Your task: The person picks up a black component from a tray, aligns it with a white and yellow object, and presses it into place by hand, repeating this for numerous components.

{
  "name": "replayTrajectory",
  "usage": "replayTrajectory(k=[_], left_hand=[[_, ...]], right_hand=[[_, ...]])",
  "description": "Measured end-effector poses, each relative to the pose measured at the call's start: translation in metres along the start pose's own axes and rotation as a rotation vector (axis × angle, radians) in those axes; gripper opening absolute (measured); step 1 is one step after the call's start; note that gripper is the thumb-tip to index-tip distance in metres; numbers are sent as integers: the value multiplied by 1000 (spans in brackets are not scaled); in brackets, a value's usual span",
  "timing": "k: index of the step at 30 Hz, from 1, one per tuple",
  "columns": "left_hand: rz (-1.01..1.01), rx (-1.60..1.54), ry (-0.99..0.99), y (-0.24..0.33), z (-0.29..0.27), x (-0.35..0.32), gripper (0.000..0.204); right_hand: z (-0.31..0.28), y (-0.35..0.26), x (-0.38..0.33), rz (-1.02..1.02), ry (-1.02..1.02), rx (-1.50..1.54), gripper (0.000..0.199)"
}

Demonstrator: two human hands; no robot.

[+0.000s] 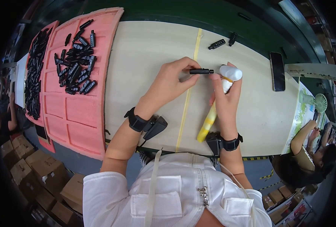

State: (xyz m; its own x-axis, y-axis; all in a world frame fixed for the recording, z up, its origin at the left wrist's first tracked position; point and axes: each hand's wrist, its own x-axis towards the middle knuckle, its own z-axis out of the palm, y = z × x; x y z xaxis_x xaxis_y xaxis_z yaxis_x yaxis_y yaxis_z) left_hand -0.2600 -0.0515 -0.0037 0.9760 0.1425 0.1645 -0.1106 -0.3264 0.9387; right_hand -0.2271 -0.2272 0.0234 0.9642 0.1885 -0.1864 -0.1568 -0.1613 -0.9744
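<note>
Pinching a slim black part (pixel 201 71) in the left hand (pixel 174 75), in the gap between both hands, with its narrow end beside the right hand (pixel 227 100); in the latter, grasping a white-and-yellow tool (pixel 211 116).

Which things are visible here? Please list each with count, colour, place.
held part: 1, black, in left hand
stick-shaped tool: 1, white and yellow, in right hand
trays: at least 2, pink, left
tray parts: many, mostly black, in trays
table: 1, pale, centre
loose parts: at least 2, black, table's far side
phone: 1, black, right
tape: 1, yellow, across table
fan: 1, green, right
boxes: several, brown, lower left
co-workers: at least 2, colours unclear, side edges
wrist devices: 2, black, wrists
shirt: 1, white, bottom
left hand, right hand: 2, bare, centre
</note>
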Motion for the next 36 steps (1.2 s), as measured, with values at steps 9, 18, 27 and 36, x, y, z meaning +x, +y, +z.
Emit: replayTrajectory(k=[9, 18, 27, 36], left_hand=[[-290, -511, -18, 12, 6, -10, 23], [-348, -496, 7, 11, 10, -15, 23], [-284, -349, 539, -3, -64, -26, 35], [-197, -726, 893, -15, -119, 1, 44]], right_hand=[[-4, -5, 0, -27, -61, 184, 60], [2, 6, -3, -85, -68, 165, 61], [1, 7, -5, 2, -126, 85, 60], [1, 15, -2, 27, -167, 118, 59]])
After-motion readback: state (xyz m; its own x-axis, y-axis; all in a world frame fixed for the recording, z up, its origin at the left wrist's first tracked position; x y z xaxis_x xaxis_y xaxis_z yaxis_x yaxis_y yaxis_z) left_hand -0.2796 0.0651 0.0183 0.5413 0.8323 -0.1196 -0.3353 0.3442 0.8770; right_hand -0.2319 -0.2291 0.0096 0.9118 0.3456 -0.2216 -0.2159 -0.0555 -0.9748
